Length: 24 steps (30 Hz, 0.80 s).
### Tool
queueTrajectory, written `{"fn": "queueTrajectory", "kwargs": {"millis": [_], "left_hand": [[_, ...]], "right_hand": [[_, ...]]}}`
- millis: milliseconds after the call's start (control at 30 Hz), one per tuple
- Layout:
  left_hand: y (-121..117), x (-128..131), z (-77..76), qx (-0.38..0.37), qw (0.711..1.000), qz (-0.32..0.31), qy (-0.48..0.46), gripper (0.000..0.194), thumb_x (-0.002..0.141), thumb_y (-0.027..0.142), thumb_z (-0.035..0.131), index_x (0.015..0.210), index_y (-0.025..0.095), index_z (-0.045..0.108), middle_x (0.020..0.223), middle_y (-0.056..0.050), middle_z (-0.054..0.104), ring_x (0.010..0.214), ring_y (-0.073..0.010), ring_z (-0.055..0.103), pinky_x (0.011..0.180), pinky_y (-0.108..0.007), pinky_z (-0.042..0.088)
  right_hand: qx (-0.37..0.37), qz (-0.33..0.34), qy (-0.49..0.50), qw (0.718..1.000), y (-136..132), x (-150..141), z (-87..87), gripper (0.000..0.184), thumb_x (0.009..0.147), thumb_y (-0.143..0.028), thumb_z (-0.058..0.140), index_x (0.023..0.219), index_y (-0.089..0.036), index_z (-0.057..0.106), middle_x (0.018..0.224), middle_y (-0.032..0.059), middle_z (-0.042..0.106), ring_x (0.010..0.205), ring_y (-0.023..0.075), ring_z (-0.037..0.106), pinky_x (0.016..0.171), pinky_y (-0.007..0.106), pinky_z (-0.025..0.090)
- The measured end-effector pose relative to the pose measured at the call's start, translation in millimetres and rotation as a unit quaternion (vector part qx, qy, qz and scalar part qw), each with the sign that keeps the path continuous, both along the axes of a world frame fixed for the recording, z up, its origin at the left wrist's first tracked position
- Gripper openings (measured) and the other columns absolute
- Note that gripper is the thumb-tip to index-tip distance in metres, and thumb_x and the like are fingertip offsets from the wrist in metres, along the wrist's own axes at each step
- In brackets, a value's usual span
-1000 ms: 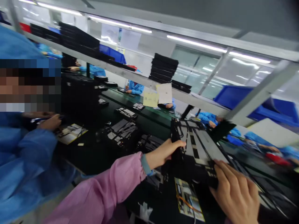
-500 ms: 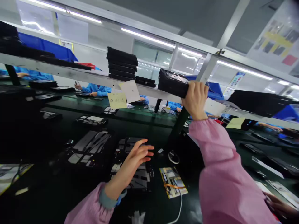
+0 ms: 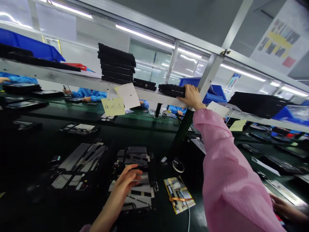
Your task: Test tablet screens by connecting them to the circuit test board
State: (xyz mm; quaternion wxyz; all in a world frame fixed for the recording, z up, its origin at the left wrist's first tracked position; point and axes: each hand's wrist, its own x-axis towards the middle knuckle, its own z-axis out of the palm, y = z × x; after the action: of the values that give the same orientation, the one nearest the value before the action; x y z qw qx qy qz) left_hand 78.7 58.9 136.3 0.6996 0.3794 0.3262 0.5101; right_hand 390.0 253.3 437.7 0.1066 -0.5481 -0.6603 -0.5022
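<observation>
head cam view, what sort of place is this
Probably an electronics assembly line: a green workbench laid with flat device parts, co-workers in blue smocks, and blue bins on an overhead shelf.

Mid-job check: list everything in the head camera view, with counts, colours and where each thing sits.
tall tray stack: one, black, on the shelf
short tray pile: one, black, on the shelf further right
bins: two seen, blue, on or beyond the shelf
paper notes: two, yellow and white, hanging from the shelf edge
parts tray: one, black with metal pieces, on the bench
cable coil: one, white, on the bench
co-workers: several, blue gowns, along the benches
left hand: bare, over the parts tray
right hand: bare, pink sleeve, on the short tray pile
</observation>
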Motion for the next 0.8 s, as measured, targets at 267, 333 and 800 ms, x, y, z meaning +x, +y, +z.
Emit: {"fn": "queueTrajectory", "kwargs": {"millis": [267,333,800], "left_hand": [[-6.2,-9.2,-24.3,0.055,0.986,-0.002,0.156,0.032,0.082,0.045,0.06,0.104,0.022,0.063,0.107,-0.008,0.068,0.103,-0.0246,0.063,0.092,-0.038,0.047],[-8.9,-22.7,-38.6,0.093,0.961,0.03,0.258,0.029,0.084,0.044,0.057,0.102,0.022,0.063,0.109,-0.008,0.068,0.106,-0.0254,0.062,0.096,-0.04,0.046],[-36.3,-70.4,-122.3,0.122,0.811,0.143,0.555,0.047,0.089,0.046,0.046,0.126,0.018,0.05,0.132,-0.016,0.057,0.122,-0.0309,0.054,0.103,-0.048,0.043]], "right_hand": [[0.002,0.072,-0.007,0.997,-33.2,-20.3,-25.7,0.065,0.089,-0.048,0.04,0.091,0.014,0.06,0.133,0.0379,0.041,0.129,0.0341,0.036,0.089,0.048,0.033],[-0.029,0.12,0.041,0.992,-68.8,-43.0,-69.8,0.06,0.096,-0.04,0.031,0.112,0.013,0.056,0.133,0.0294,0.046,0.126,0.0314,0.04,0.092,0.045,0.034],[-0.381,0.118,0.426,0.812,-259.9,-97.0,-403.6,0.044,0.091,-0.023,0.049,0.134,-0.016,0.043,0.145,0.0188,0.041,0.128,0.0286,0.049,0.101,0.044,0.048]]}}
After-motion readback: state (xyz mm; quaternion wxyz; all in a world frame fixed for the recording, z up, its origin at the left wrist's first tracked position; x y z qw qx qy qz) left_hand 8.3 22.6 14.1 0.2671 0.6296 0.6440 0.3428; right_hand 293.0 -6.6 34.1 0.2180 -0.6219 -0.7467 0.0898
